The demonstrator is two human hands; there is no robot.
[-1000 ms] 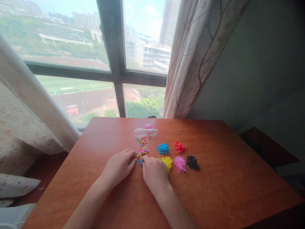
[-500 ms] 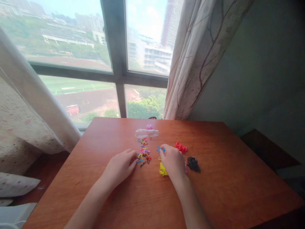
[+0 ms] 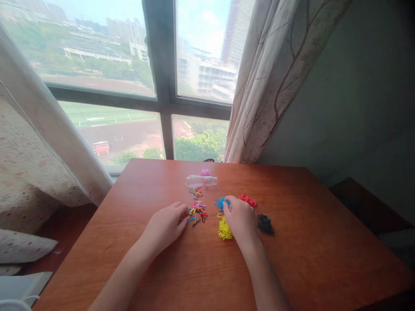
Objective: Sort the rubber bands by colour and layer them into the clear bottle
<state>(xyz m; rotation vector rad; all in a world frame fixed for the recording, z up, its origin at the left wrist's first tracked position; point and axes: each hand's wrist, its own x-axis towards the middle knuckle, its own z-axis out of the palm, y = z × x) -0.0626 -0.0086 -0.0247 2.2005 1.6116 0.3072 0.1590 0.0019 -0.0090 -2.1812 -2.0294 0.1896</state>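
Head view: blue band pile (image 3: 221, 202) lies mid-table, right hand (image 3: 240, 219) over its near edge, fingertips curled on it; whether a band is pinched cannot be told. Yellow pile (image 3: 224, 229) sits just left of that hand, black pile (image 3: 266, 224) right, red pile (image 3: 248, 200) beyond. Left hand (image 3: 166, 226) rests loose, holding nothing, fingertips at mixed bands (image 3: 197, 209). Clear bottle (image 3: 201, 180) lies on its side farther back on the table (image 3: 308, 250).

A single head-worn view looks forward and down across the table (image 3: 308, 259) from its near edge toward the far edge under the window (image 3: 129, 65). It sits close above the forearms, taking in almost the whole tabletop, with the right edge running toward the wall.
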